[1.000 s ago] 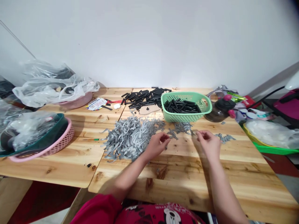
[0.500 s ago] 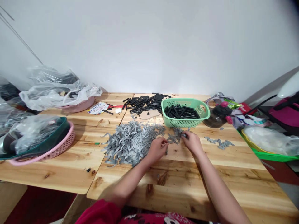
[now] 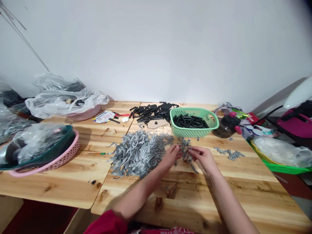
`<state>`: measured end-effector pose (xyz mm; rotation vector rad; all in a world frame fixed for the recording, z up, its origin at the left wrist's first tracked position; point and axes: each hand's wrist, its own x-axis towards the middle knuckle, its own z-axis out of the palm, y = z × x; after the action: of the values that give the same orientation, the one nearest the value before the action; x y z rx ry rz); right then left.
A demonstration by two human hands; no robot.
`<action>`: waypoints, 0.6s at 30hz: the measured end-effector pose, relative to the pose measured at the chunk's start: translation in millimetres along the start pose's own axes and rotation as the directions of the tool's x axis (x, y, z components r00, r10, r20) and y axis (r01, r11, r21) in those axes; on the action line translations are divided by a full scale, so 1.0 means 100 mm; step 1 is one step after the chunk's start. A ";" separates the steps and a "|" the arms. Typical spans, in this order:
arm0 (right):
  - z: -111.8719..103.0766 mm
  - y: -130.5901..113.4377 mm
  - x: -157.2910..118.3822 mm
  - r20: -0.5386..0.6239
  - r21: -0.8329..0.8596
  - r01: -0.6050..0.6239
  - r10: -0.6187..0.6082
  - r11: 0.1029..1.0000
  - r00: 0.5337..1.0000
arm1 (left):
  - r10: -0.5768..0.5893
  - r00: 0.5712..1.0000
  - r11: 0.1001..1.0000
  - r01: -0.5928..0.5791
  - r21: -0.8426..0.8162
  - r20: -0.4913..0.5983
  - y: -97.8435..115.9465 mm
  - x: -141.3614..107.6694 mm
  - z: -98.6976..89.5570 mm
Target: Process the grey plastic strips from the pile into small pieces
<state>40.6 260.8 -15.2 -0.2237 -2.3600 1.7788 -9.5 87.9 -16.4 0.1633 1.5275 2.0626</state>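
Note:
A big heap of grey strips (image 3: 137, 152) lies on the wooden table. Just right of it, my left hand (image 3: 172, 156) has its fingers pinched by a small cluster of grey pieces (image 3: 185, 150); what is between them is too small to make out. My right hand (image 3: 202, 156) faces it from the other side of the cluster, thumb and fingers closed on a grey piece. Behind both hands stands a green basket (image 3: 195, 131) holding many black sticks (image 3: 188, 121). Farther right, several short grey pieces (image 3: 230, 153) lie on the wood.
Loose black sticks (image 3: 154, 111) lie at the back beside a flat beige piece (image 3: 156, 123). A dark bottle (image 3: 225, 126) stands right of the basket. At the left are a pink basket (image 3: 63, 156) and plastic bags (image 3: 60, 100). A green tray (image 3: 287, 168) is at the right edge.
My hands have come closer together over the small grey cluster, the left moving right. A grey strip now shows on the table below my right fingers. The view has shifted slightly.

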 end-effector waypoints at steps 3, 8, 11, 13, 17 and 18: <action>0.18 -0.13 -0.06 0.105 0.078 -0.020 0.012 0.997 0.994 | -0.173 0.976 0.908 0.210 -0.362 0.133 0.03 -0.02 0.03; 0.42 -0.34 -0.21 0.138 0.198 -0.046 0.018 0.979 0.990 | -0.264 0.949 0.774 0.315 -0.550 0.172 0.03 -0.08 -0.03; 0.46 -0.45 -0.28 0.101 0.269 -0.055 0.028 0.962 0.994 | -0.328 0.939 0.746 0.325 -0.581 0.103 0.05 -0.14 -0.11; 0.46 -0.49 -0.31 0.072 0.307 -0.070 0.050 0.949 0.996 | -0.336 0.938 0.752 0.320 -0.576 0.083 0.06 -0.18 -0.16; 0.46 -0.47 -0.30 0.050 0.403 -0.136 0.127 0.905 0.991 | -0.303 0.952 0.808 0.274 -0.522 0.031 0.07 -0.21 -0.21; 0.46 -0.44 -0.28 0.058 0.436 -0.153 0.142 0.887 0.988 | -0.284 0.958 0.826 0.259 -0.500 0.027 0.07 -0.21 -0.21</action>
<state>56.5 199.0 13.4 -0.3229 -1.9234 2.3386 -3.4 58.1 -12.3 -0.2913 0.9227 2.1548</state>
